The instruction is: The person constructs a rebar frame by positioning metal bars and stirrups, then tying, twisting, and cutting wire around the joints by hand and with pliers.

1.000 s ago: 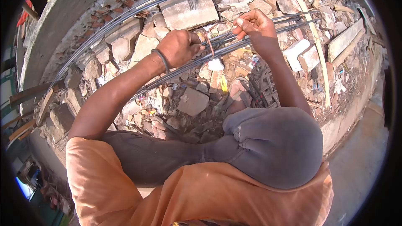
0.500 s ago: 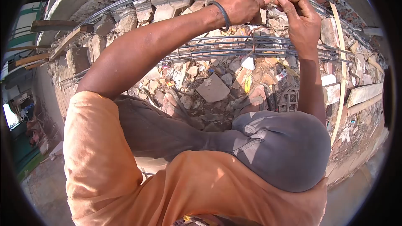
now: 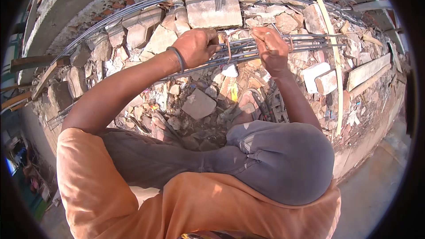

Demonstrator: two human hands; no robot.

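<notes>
My left hand [image 3: 195, 48], with a dark band at the wrist, is closed with its fingers curled beside a bundle of long steel bars [image 3: 241, 55]. What it grips, if anything, is hidden. My right hand [image 3: 271, 49] has its fingers pinched together over the same bars, a short way to the right; anything between the fingertips is too small to name. Between the two hands, a thin rusty stirrup [image 3: 229, 46] loops around the bars. Another stirrup [image 3: 291, 43] shows just right of my right hand.
Broken bricks and rubble cover the ground, with a large concrete block [image 3: 212, 13] beyond my hands bearing several short wires [image 3: 218, 1]. More long bars [image 3: 146, 3] curve along the back wall. A wooden strip [image 3: 331, 31] crosses the bars at right; planks [image 3: 368, 71] lie beside it.
Both hands have come nearer my body and, with the view shifting, appear lower and further left. Earlier they met fingertip to fingertip above the far bars; now they are apart at the nearer bundle.
</notes>
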